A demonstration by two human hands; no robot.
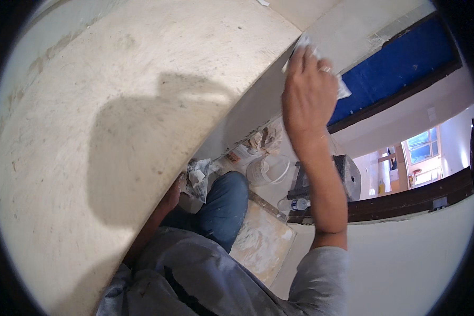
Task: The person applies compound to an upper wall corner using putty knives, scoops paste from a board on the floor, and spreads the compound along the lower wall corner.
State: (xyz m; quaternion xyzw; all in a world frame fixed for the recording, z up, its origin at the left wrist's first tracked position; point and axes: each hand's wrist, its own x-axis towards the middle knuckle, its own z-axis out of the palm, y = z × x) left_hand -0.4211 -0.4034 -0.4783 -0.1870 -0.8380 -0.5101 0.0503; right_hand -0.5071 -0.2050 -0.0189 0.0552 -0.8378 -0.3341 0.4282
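Rubbing wall (pixel 116 121) edge: right hand (pixel 308 97) presses a pale sanding pad (pixel 312 58) flat, fingers curled over it, up at the corner. Left hand (pixel 171 197), mostly hidden below, grip unclear, near a rag (pixel 197 176). Best to keep pressure even, strokes short.

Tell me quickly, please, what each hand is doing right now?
Left hand: mostly hidden behind the plastered wall; cannot be told.
Right hand: raised, closed on a pale sanding sheet pressed to the wall's edge.
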